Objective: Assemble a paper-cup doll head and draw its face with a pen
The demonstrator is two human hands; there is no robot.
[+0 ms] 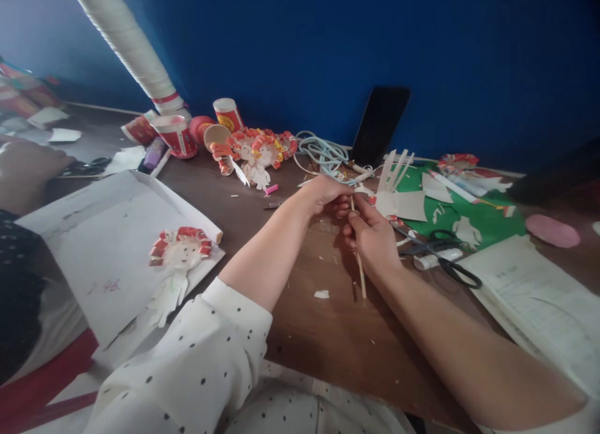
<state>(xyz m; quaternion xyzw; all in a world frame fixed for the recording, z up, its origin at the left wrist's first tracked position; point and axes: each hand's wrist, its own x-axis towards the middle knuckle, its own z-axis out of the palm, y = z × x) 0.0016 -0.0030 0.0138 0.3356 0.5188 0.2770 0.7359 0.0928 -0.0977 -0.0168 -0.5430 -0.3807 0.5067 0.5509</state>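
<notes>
1. While the right hand (375, 234) pinches a thin, pale, wood-like stick (361, 274) between thumb and fingers, the stick's lower end slants toward the near edge of the dark brown tabletop (300, 334).
2. Curled at the stick's upper end, the left hand (328, 195) meets the right fingertips; whether it also grips the stick, I cannot tell.
3. A small white paper scrap (321, 294) lies between the hands and the tabletop's near edge.
4. Right of the right hand, black-handled metal scissors (439, 259) lie by a white cylindrical tube (424, 262).
5. Farther toward the far edge, a white paper piece cut into strips (400, 204) lies beside a green sheet (497, 218).
6. At the far edge, a black rectangular slab (382, 124) leans on the blue wall (281, 46), with tangled pale-blue cord (323, 152) just left of it.
7. Farther left along that edge stand paper figures with curled red-and-white rims (265, 152) and a red-and-white paper cup (175, 140).
8. Toward the left side, a large white sheet with red writing (103, 234) bears another red-rimmed paper figure (185, 252).
</notes>
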